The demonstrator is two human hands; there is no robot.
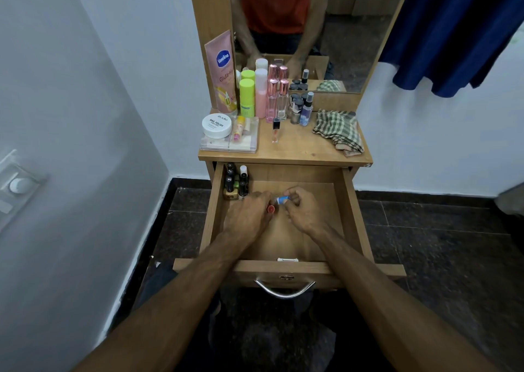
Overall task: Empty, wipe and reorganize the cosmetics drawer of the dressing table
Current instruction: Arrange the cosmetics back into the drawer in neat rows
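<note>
Both your hands are inside the open drawer [351, 218], near its back. Your left hand [249, 215] curls around a small red-capped item [270, 209], and your right hand [300, 210] pinches a small blue-and-white tube [280, 200] between its fingertips; the two items sit just beside each other between your hands. A cluster of small dark bottles [236, 183] stands in the drawer's back left corner. On the bench [297, 150] above, a Vaseline tube [222, 71] leans at the back left corner, a white nail-polish jar [217, 125] rests on a clear case [229, 140] at the front left, and a checked cloth [338, 129] lies crumpled by the right edge.
</note>
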